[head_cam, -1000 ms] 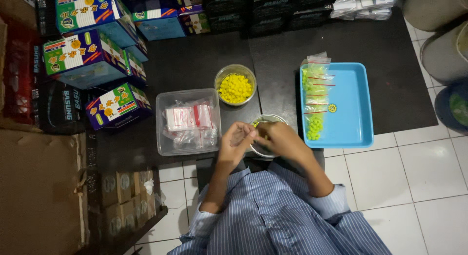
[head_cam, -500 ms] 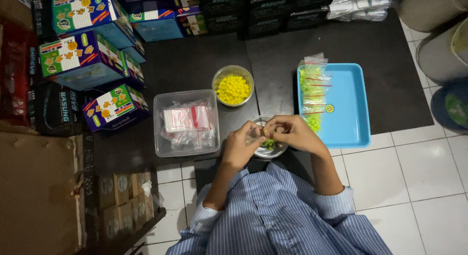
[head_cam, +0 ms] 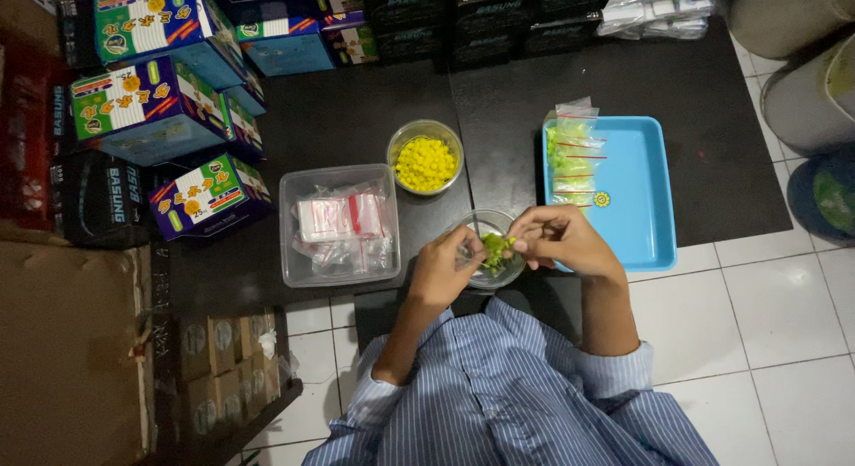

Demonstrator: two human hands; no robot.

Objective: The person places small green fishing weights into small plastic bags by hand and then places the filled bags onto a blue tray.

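1. Over the near edge of the dark mat (head_cam: 374,118), both hands meet above a small clear bowl (head_cam: 485,224).
2. The left hand (head_cam: 443,268) and the right hand (head_cam: 563,239) are close together, and each pinches one side of a small clear bag of green beads (head_cam: 495,248) held between them, just above the bowl.
3. The bowl sits on the mat right in front of the person, whose blue striped shirt (head_cam: 508,395) fills the near part of the view.
4. Just left of the hands lies a clear plastic tub (head_cam: 294,252) holding a bundle of empty zip bags (head_cam: 343,215) with red strips.
5. Farther off, beyond the bowl, stands a round cup of yellow beads (head_cam: 426,161).
6. To the right, touching the right hand's far side, a light blue tray (head_cam: 637,190) carries a row of filled bags of green beads (head_cam: 570,154) along its left edge.
7. At the far left, colourful cardboard boxes (head_cam: 147,105) are stacked, with dark boxes (head_cam: 481,16) along the far edge.
8. White floor tiles (head_cam: 766,314) show at the near right.
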